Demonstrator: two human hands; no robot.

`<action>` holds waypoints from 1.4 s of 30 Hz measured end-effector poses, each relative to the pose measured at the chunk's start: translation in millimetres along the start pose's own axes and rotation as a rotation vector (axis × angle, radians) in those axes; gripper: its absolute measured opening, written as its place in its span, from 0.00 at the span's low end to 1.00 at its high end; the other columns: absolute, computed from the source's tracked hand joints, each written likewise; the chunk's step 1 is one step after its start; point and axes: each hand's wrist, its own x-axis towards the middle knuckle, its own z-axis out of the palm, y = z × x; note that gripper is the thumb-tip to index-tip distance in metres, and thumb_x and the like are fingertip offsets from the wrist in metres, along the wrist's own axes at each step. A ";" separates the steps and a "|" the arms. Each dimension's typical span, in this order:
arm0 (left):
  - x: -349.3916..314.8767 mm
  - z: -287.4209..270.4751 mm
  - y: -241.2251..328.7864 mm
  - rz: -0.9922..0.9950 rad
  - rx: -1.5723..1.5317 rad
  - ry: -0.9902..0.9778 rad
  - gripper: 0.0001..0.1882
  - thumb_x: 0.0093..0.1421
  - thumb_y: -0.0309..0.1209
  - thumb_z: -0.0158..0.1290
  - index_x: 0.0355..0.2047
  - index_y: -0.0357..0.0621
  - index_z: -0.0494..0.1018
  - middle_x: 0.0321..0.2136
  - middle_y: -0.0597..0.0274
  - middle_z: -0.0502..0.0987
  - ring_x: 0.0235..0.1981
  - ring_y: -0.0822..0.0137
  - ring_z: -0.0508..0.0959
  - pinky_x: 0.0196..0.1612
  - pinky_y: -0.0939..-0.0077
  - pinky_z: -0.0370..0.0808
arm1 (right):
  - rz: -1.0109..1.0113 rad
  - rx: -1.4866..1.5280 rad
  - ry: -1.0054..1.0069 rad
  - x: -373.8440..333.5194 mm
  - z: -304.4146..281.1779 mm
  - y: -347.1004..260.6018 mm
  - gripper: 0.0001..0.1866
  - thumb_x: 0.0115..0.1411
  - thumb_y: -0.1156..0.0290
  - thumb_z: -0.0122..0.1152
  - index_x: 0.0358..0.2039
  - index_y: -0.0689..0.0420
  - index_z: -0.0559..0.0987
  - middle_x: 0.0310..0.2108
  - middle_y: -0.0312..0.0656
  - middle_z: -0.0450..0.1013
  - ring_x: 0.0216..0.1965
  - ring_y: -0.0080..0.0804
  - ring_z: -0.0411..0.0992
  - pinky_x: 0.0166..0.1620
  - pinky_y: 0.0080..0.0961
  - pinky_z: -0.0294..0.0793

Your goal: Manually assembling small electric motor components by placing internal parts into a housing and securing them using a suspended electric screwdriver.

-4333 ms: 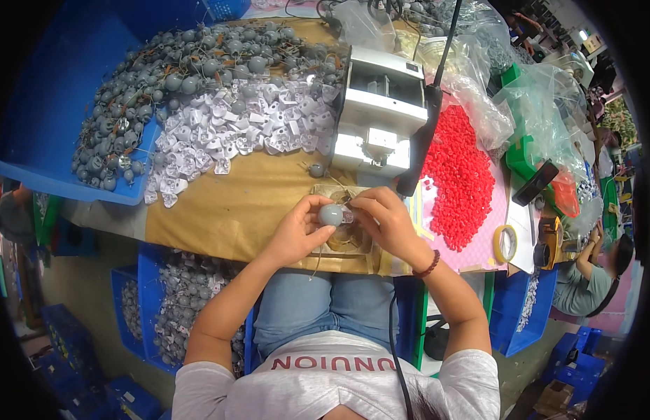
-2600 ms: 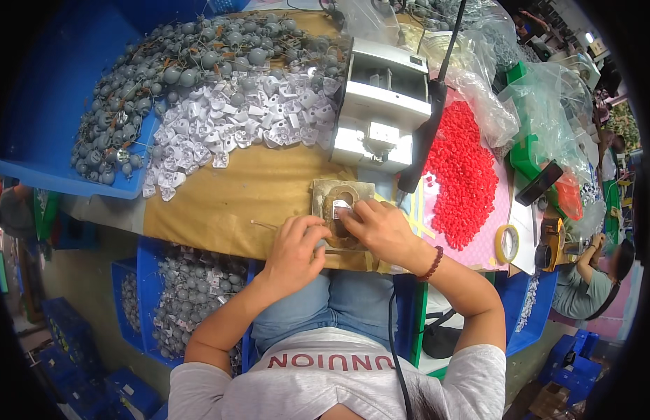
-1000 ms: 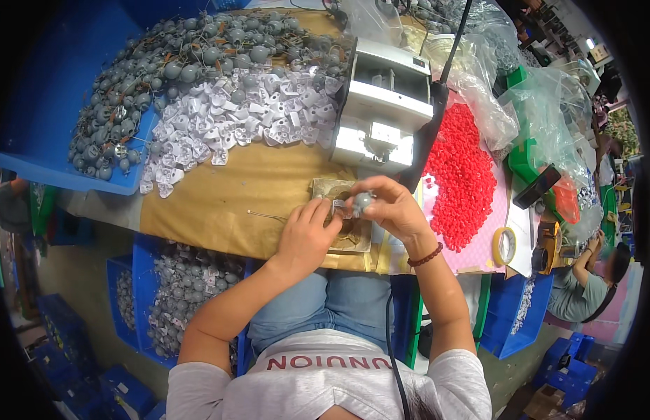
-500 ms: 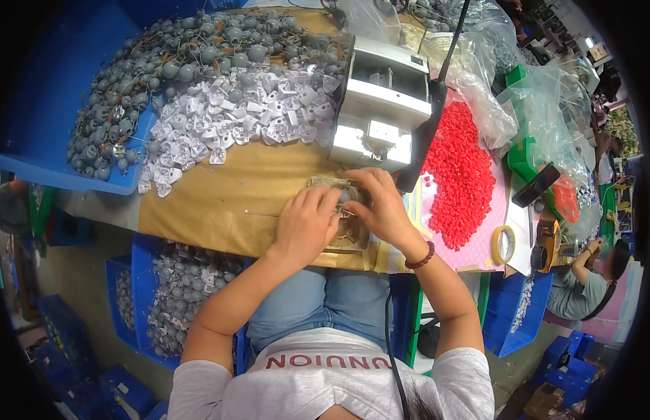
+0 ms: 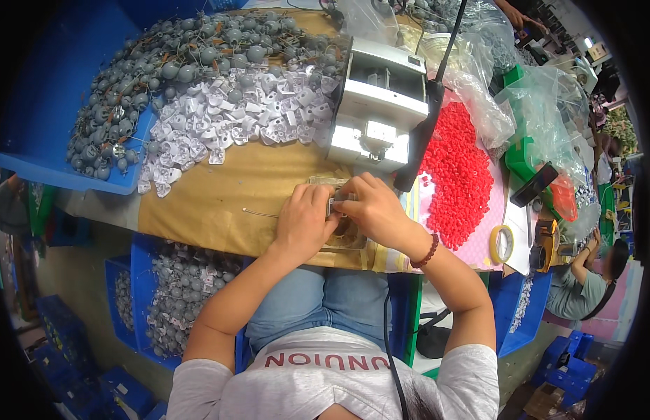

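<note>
Where tabletop (image 5: pixel 206 196) opens leftward, hands (image 5: pixel 302 222), edge (image 5: pixel 227 250) near

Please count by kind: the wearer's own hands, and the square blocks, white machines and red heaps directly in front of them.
Left hand and right hand: 2
Square block: 1
White machine: 1
Red heap: 1
Total: 5
</note>
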 end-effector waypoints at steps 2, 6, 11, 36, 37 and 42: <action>0.9 -1.3 -0.3 0.022 0.003 -0.003 0.23 0.52 0.28 0.64 0.47 0.41 0.70 0.42 0.53 0.75 0.48 0.49 0.73 0.49 0.57 0.73 | -0.027 -0.049 -0.016 0.7 -2.2 -1.0 0.11 0.49 0.76 0.63 0.34 0.51 0.85 0.37 0.39 0.73 0.40 0.41 0.70 0.41 0.35 0.71; 0.6 -0.3 -1.3 0.054 0.031 -0.019 0.23 0.52 0.29 0.63 0.49 0.43 0.72 0.42 0.56 0.75 0.48 0.50 0.72 0.49 0.58 0.73 | 0.126 0.016 -0.012 -3.7 2.4 -7.1 0.14 0.49 0.77 0.63 0.38 0.51 0.84 0.39 0.39 0.73 0.43 0.40 0.71 0.44 0.35 0.70; 4.2 2.1 -2.9 0.077 0.115 -0.024 0.19 0.51 0.30 0.63 0.45 0.46 0.76 0.37 0.59 0.73 0.45 0.54 0.72 0.47 0.61 0.73 | 0.182 0.187 0.335 -23.1 14.4 5.5 0.21 0.49 0.81 0.66 0.47 0.55 0.79 0.45 0.43 0.74 0.52 0.46 0.70 0.55 0.39 0.67; 3.0 6.8 -2.9 0.064 0.111 -0.010 0.19 0.49 0.31 0.63 0.44 0.48 0.78 0.36 0.57 0.74 0.44 0.52 0.72 0.45 0.58 0.75 | 0.274 0.714 0.873 88.0 -83.1 21.4 0.28 0.59 0.81 0.65 0.57 0.68 0.64 0.28 0.37 0.76 0.27 0.25 0.76 0.35 0.22 0.76; 3.7 7.9 -4.0 0.065 0.117 -0.012 0.20 0.49 0.31 0.63 0.44 0.48 0.78 0.37 0.57 0.74 0.45 0.51 0.73 0.45 0.57 0.75 | 0.302 0.685 0.857 91.6 -81.1 25.3 0.27 0.59 0.79 0.66 0.57 0.68 0.65 0.27 0.36 0.76 0.26 0.24 0.76 0.35 0.21 0.76; 3.1 7.5 -6.4 0.065 0.139 -0.013 0.20 0.49 0.32 0.63 0.44 0.47 0.78 0.37 0.56 0.75 0.45 0.51 0.73 0.46 0.57 0.75 | 0.431 0.746 0.719 100.6 -78.6 30.8 0.21 0.56 0.78 0.67 0.49 0.66 0.72 0.26 0.37 0.76 0.25 0.23 0.75 0.32 0.19 0.74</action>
